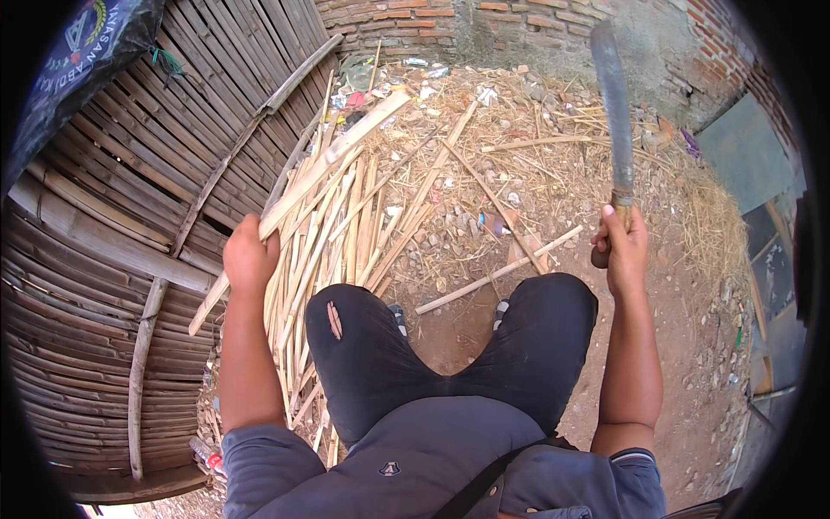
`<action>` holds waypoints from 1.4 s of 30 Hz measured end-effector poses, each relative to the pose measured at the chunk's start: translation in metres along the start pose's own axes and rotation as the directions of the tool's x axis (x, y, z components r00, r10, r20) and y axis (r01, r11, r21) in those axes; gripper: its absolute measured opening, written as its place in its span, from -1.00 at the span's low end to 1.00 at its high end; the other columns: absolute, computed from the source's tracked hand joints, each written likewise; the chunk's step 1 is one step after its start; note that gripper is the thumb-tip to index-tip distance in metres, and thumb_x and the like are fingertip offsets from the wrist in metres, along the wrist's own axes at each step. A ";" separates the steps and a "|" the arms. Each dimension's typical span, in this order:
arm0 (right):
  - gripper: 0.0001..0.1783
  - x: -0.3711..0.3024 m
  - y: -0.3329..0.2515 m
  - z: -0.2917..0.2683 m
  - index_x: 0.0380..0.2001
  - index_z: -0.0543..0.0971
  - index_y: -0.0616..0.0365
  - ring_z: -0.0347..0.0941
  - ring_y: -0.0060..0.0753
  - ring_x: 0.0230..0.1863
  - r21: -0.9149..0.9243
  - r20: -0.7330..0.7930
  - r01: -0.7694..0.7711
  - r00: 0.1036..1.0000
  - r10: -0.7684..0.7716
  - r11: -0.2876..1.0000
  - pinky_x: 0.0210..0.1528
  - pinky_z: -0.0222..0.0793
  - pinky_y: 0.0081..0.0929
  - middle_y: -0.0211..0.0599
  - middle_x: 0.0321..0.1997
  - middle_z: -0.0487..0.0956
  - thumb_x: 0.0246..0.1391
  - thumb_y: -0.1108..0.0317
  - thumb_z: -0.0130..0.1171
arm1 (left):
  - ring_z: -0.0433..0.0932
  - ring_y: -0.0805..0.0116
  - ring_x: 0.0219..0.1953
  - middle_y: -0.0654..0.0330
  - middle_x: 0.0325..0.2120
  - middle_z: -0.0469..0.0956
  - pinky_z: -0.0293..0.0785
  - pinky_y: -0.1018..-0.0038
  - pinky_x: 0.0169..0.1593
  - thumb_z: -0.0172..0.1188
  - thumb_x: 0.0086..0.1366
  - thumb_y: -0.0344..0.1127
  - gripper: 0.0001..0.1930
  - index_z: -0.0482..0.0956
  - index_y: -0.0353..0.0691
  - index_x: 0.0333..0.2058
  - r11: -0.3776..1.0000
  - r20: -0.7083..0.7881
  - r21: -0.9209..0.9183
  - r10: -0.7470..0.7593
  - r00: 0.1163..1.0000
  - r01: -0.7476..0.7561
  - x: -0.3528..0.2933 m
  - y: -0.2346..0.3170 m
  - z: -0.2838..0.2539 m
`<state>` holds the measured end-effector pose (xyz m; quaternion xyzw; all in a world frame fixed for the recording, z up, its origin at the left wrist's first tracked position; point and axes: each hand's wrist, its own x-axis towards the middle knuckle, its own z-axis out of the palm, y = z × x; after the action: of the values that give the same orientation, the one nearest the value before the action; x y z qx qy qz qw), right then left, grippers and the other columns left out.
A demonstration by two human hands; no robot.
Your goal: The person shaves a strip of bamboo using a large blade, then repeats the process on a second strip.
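Note:
My left hand [249, 253] is closed around a long, flat bamboo strip [333, 156]. The strip slants from beside my left forearm up toward the far wall. On the right, my right hand [624, 246] grips a machete [614, 104] by its wooden handle, fingers wrapped round it. The blade points up and away from me, apart from the strip. Below the held strip lies a pile of split bamboo strips [359, 212], spread along my left leg. A single pale stick [501, 270] lies on the ground between my knees and the pile of straw.
A slatted bamboo wall [199, 130] rises close on my left. Across the far side runs a brick wall [536, 22]. Straw [709, 216], stones and litter cover the ground. Grey-green panels [748, 156] lean at the right.

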<state>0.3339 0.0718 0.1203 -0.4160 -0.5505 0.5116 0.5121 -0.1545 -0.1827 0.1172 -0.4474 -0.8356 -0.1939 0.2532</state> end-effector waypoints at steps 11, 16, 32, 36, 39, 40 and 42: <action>-0.70 0.050 0.047 0.130 -0.19 0.57 0.06 0.59 -0.38 -0.41 -0.307 0.327 0.488 0.860 -0.391 0.817 -0.35 0.43 -0.43 -0.29 -0.45 0.64 0.01 0.38 0.44 | 0.61 -0.24 -0.35 -0.13 -0.39 0.61 0.54 -0.03 -0.26 0.29 0.19 -0.24 -0.73 0.48 -0.27 -0.26 0.965 -0.002 -0.260 -0.045 0.999 0.043 0.025 0.125 0.107; -0.54 0.055 0.054 0.138 -0.08 0.62 -0.08 0.65 0.01 -0.32 -0.499 0.501 0.611 0.782 -0.371 0.614 -0.25 0.54 -0.17 -0.10 -0.35 0.69 -0.14 0.35 0.43 | 0.61 -0.24 -0.33 -0.15 -0.36 0.61 0.53 -0.03 -0.25 0.30 0.21 -0.24 -0.70 0.47 -0.30 -0.19 0.942 0.056 -0.336 0.008 0.998 0.012 0.020 0.133 0.111; -0.64 0.048 0.021 0.161 -0.22 0.59 0.05 0.64 -0.01 -0.29 -0.561 0.616 0.735 0.678 -0.400 0.380 -0.25 0.54 -0.11 -0.19 -0.37 0.65 -0.13 0.29 0.47 | 0.42 0.51 -0.51 0.37 -0.52 0.46 0.38 0.46 -0.41 0.45 0.26 -0.03 -0.63 0.59 -0.23 -0.25 0.605 0.775 -0.591 0.242 0.584 0.534 0.033 0.107 0.073; -0.65 0.052 0.024 0.167 -0.23 0.59 0.05 0.63 0.04 -0.35 -0.552 0.613 0.713 0.699 -0.369 0.433 -0.29 0.53 -0.10 -0.17 -0.38 0.65 -0.05 0.19 0.47 | 0.31 0.60 -0.62 0.40 -0.63 0.40 0.23 0.57 -0.52 0.41 0.31 0.03 -0.62 0.52 -0.15 -0.30 0.533 0.827 -0.547 0.224 0.515 0.646 0.030 0.103 0.085; -0.60 0.055 0.043 0.161 -0.16 0.62 0.03 0.62 0.01 -0.39 -0.517 0.589 0.620 0.758 -0.280 0.590 -0.30 0.51 -0.14 -0.15 -0.36 0.66 0.01 0.10 0.49 | 0.37 0.56 -0.54 0.41 -0.58 0.44 0.30 0.54 -0.44 0.36 0.33 0.16 -0.54 0.57 -0.16 -0.25 0.498 0.822 -0.563 0.247 0.514 0.660 0.020 0.092 0.100; -0.58 0.060 0.044 0.157 -0.13 0.63 0.03 0.61 -0.02 -0.40 -0.503 0.583 0.589 0.771 -0.255 0.632 -0.30 0.51 -0.17 -0.14 -0.36 0.66 0.02 0.08 0.49 | 0.37 0.55 -0.56 0.39 -0.61 0.43 0.30 0.57 -0.45 0.27 0.37 0.24 -0.50 0.53 -0.15 -0.26 0.462 0.805 -0.592 0.294 0.515 0.660 0.019 0.091 0.103; -0.56 0.064 0.047 0.148 -0.08 0.64 0.04 0.61 -0.16 -0.37 -0.487 0.584 0.466 0.803 -0.121 0.739 -0.26 0.50 -0.25 -0.17 -0.33 0.67 0.04 0.10 0.51 | 0.36 0.55 -0.57 0.37 -0.62 0.43 0.30 0.56 -0.46 0.22 0.39 0.25 -0.49 0.51 -0.14 -0.30 0.429 0.827 -0.562 0.309 0.470 0.708 0.018 0.086 0.104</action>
<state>0.1765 0.1208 0.0894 -0.3091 -0.8617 0.3068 0.2603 -0.1161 -0.0687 0.0540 -0.4113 -0.6634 -0.3786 -0.4974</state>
